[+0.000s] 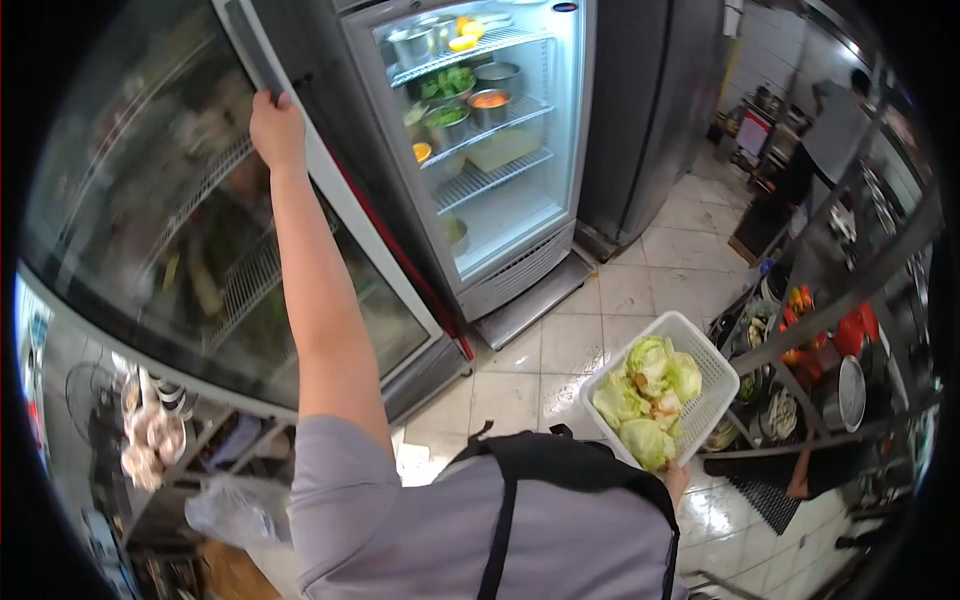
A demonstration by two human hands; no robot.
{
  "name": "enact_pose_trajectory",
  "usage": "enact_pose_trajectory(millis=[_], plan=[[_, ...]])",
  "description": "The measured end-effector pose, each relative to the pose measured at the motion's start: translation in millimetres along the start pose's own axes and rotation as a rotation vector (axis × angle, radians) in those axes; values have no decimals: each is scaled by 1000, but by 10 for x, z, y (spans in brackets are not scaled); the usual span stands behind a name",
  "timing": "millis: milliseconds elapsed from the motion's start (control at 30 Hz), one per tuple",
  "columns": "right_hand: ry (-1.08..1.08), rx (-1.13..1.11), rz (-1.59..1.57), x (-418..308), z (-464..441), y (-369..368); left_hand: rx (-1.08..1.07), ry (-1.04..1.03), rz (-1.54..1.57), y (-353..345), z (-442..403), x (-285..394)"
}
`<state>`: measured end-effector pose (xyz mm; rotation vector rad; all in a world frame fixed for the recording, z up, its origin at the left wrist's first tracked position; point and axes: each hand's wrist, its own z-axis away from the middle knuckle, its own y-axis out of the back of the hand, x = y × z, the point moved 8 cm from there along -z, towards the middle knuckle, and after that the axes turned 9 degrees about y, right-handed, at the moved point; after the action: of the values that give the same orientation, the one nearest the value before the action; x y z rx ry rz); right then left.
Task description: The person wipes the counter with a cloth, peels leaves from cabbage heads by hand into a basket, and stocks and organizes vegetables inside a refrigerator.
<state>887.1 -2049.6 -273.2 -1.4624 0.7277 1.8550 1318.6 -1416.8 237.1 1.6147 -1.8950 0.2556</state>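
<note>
White basket [714, 408] of lettuce [645, 385], low at right

At upper left, the left hand [278, 128] is gripping a glass door's [150, 190] handle [252, 45]. The right hand [678, 482], partly hidden, is grasping the basket's near edge above the floor [565, 350]. Ahead, a lit fridge [520, 270] is glowing.

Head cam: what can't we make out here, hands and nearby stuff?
Head view, all:
Right hand: mostly hidden by the white perforated plastic basket and black apron; finger placement unclear.
Basket floor: partly covered by pale green lettuce.
Shelf contents behind the large grey-framed glass door: too blurred to identify.
Far co-worker in grey shirt: too small to read hands.
</note>
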Motion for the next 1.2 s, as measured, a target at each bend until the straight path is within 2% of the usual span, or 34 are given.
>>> enact_pose_trajectory(millis=[100, 167, 233, 300, 400, 500, 533, 567, 600, 633, 700, 733, 767, 833, 900, 933, 967, 1000, 1033, 1067, 1100, 1167, 1200], plan=[[22, -157, -2, -160, -495, -317, -62, 47, -55, 81, 5, 47], [37, -292, 0, -232, -841, -535, -161, 155, -38, 53, -7, -70], [3, -365, 101, -260, -1195, -705, -57, 2, -94, 192, 62, 22], [4, -432, 198, -446, -1400, -988, -163, 74, -8, 314, 238, 74], [12, -674, 248, -340, -1815, -1468, -164, 154, 346, 845, 747, 395], [-13, -884, 340, -281, -1974, -1918, -70, 228, 529, 1586, 1293, 578], [-44, -944, 369, -229, -1979, -2066, 58, 357, 519, 1874, 1542, 552], [-73, -1005, 399, -183, -1956, -2202, 132, 375, 517, 2134, 1811, 547], [-79, -1060, 394, -161, -1883, -2384, 244, 375, 361, 2428, 2138, 484], [-88, -1114, 392, -134, -1749, -2537, 270, 432, 330, 2700, 2495, 278], [-75, -1239, 431, 6, -1510, -2846, 366, 645, 271, 3193, 3520, -381], [-56, -1305, 472, 172, -1383, -2988, 279, 865, 25, 3560, 4352, -946], [-36, -1364, 514, 319, -1231, -3085, 248, 1185, -106, 3744, 5084, -1270], [-54, -1467, 622, 611, -872, -3292, 36, 1309, -295, 3926, 6052, -1435], [-92, -1583, 660, 905, -445, -3470, 25, 1343, -472, 3963, 6247, -1304], [-87, -1610, 664, 1125, -283, -3553, 112, 1275, -538, 4205, 6421, -1439], [-112, -1638, 676, 1232, -79, -3582, 198, 1202, -603, 4524, 6725, -1702], [-142, -1666, 680, 1358, 173, -3646, 210, 1249, -505, 4931, 7068, -2116], [-167, -1694, 675, 1506, 397, -3746, 416, 1292, -610, 5167, 7005, -2085], [-128, -1731, 753, 1989, 455, -3812, 357, 1183, -587, 5274, 6762, -2091], [-144, -1771, 793, 2151, 672, -3909, 292, 1078, -563, 5331, 6446, -2033], [-175, -1849, 888, 2467, 1103, -4071, 359, 1187, -425, 5814, 6532, -2333], [-118, -1860, 904, 2652, 1310, -4180, 484, 1152, -245, 5892, 6420, -2394]])
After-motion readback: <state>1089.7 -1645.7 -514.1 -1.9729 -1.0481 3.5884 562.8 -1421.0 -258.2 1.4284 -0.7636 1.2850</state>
